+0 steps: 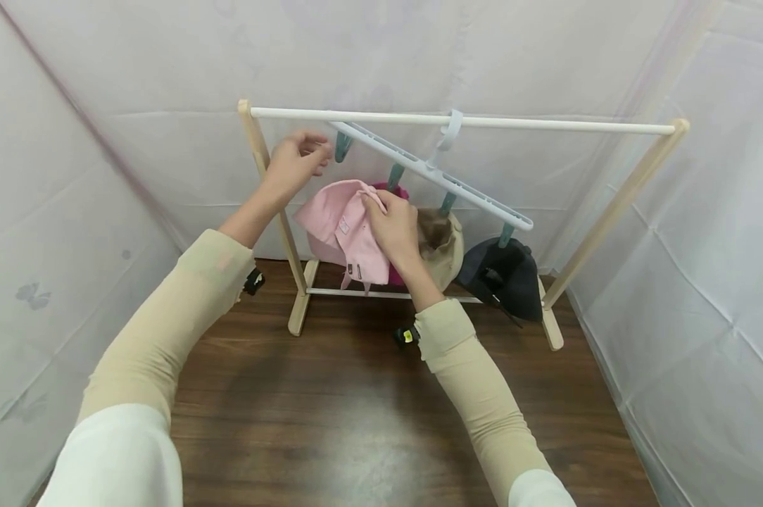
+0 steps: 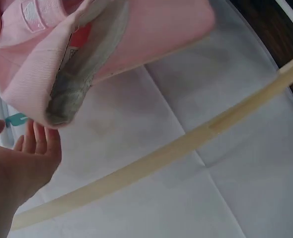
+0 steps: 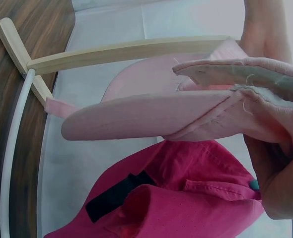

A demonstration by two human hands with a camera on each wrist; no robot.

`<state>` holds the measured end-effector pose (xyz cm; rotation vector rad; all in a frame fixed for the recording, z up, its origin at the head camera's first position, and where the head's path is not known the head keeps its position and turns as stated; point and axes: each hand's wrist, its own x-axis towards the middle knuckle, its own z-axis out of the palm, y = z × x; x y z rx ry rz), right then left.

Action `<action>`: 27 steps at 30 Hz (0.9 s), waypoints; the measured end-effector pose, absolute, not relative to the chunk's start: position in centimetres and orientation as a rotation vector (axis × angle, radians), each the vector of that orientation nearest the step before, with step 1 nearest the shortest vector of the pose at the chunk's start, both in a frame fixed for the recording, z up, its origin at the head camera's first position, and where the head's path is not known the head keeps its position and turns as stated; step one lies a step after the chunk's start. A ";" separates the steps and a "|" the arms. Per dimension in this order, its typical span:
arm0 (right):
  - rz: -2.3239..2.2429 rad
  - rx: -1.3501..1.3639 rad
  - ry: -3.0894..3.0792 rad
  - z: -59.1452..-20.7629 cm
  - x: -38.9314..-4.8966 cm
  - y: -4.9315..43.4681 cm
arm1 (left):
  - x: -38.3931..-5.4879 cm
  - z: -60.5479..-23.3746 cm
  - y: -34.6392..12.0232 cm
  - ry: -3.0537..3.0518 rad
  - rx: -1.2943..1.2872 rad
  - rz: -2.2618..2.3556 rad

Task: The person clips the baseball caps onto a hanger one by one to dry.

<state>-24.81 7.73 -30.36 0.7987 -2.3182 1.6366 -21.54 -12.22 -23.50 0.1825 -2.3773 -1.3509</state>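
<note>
My right hand [image 1: 394,222] pinches a pink hat [image 1: 337,211] by its edge. In the right wrist view the hat's folded brim [image 3: 151,116] stretches out from that hand. My left hand [image 1: 299,162] is raised beside the leftmost teal clip [image 1: 342,146], its fingers bent and its thumb apart from them. The left wrist view puts this clip [image 2: 16,119] near the fingertips, with the pink hat just above. The clip hangs from a light blue hanger [image 1: 432,172]. Behind the pink hat a magenta hat [image 3: 186,183] hangs on another clip, partly hidden.
The hanger hooks over the white rod [image 1: 356,116] of a wooden-legged rack [image 1: 616,211] and slants down to the right. A beige hat [image 1: 448,260] and a black cap [image 1: 511,282] hang from its right clips. Pale curtains [image 1: 166,70] surround the dark wooden floor [image 1: 331,408].
</note>
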 end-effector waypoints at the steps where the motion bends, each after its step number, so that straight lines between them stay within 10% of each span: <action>1: 1.637 0.799 -2.320 -30.4 -24.8 7.7 | -21.8 -23.4 -12.3 -2.361 0.192 -1.372; 27: 1.587 0.853 -2.388 -30.7 -24.2 7.6 | -22.5 -23.7 -12.6 -2.217 0.025 -1.976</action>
